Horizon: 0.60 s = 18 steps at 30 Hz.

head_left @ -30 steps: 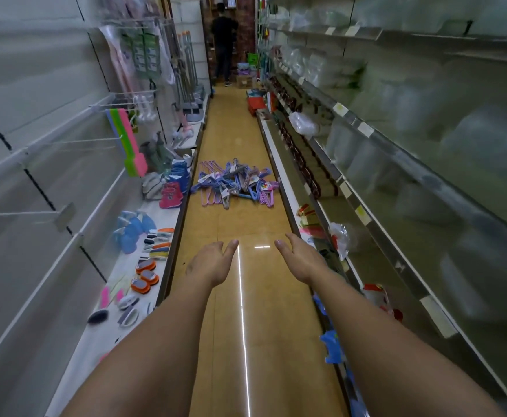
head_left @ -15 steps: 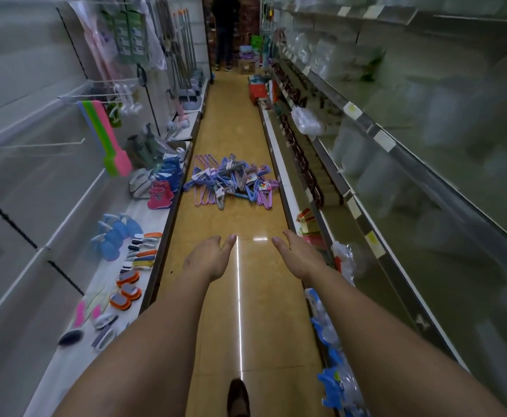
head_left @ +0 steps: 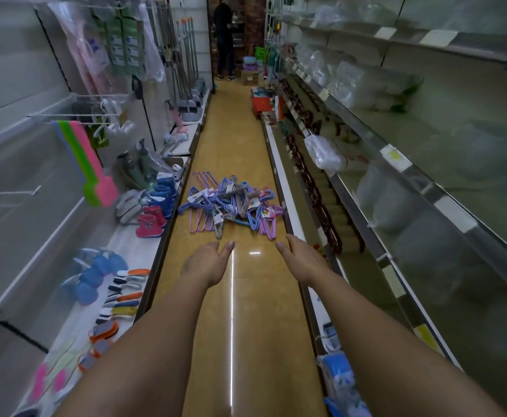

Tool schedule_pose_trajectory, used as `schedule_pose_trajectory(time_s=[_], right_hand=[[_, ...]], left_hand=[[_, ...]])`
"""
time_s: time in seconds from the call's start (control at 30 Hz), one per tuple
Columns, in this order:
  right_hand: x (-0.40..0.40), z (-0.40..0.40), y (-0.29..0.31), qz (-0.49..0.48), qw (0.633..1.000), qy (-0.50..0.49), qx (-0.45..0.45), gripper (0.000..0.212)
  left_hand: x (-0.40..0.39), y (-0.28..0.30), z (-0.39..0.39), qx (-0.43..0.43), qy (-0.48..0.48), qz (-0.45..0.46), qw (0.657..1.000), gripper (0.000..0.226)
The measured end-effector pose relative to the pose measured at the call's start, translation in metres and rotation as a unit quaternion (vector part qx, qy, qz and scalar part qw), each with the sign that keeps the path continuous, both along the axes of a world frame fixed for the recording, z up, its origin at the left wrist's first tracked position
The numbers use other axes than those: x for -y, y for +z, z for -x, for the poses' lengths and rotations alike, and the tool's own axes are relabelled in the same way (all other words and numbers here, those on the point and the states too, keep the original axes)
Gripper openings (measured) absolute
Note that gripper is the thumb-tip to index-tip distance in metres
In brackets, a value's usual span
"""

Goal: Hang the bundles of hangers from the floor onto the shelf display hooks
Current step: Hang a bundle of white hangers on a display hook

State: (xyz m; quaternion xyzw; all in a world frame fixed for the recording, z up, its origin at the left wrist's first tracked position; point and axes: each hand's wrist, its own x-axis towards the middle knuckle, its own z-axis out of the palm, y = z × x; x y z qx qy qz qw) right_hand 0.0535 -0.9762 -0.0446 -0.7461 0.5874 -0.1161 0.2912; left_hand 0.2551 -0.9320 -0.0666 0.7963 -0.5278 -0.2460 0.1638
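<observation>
My arms: both bare forearms reach forward and down the middle of a narrow shop aisle.
My left hand (head_left: 206, 263): fingers straight and loosely together, palm turned inward, holding nothing, above the floor.
My right hand (head_left: 301, 258): the same pose, fingers straight and relaxed, empty, near the edge of the right-hand base shelf.
Floor (head_left: 246, 311): glossy tan tiles with a thin bright streak of reflected light running between my hands.
Bundles of hangers (head_left: 231, 206): a loose heap of purple, blue and pink hangers with paper tags, lying on the floor just ahead of my fingertips, spanning most of the aisle.
Left side: a low white shelf with brushes (head_left: 122, 293), then small blue and pink boots (head_left: 153, 218); above, white wire display hooks (head_left: 74, 117), one carrying green and pink plastic paddles (head_left: 92, 170).
Right side: long metal shelves (head_left: 426, 191) of blurred, bagged goods.
Far end: a person in dark clothes (head_left: 225, 40) stands beside boxes.
</observation>
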Motion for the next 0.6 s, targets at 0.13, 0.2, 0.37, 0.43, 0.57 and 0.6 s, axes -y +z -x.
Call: schedule_pose_trajectory(time_s=[0.13,0.2,0.37,0.43,0.57,0.6], right_hand=[[0.055,-0.026,0.003,0.009,1.000,0.009,-0.013,0.059],[0.079,-0.038,0.000,0.005,1.000,0.009,-0.015,0.059],[0.136,-0.067,-0.014,-0.008,1.000,0.018,0.004,0.058],[0.159,-0.076,-0.020,-0.016,1.000,0.022,-0.001,0.060],[0.213,-0.091,-0.026,-0.021,1.000,0.022,0.004,0.058],[0.230,-0.095,-0.026,-0.020,0.999,0.026,0.011,0.055]], left_hand=[[0.048,0.000,-0.027,0.009,0.006,-0.010,1.000,0.068],[0.069,-0.004,-0.036,0.007,0.003,-0.013,1.000,0.068],[0.123,-0.013,-0.059,0.015,-0.001,-0.027,1.000,0.067],[0.147,-0.018,-0.070,0.019,0.003,-0.032,0.999,0.067],[0.202,-0.027,-0.091,0.026,0.008,-0.024,0.999,0.067],[0.219,-0.027,-0.095,0.027,0.007,-0.021,0.999,0.066]])
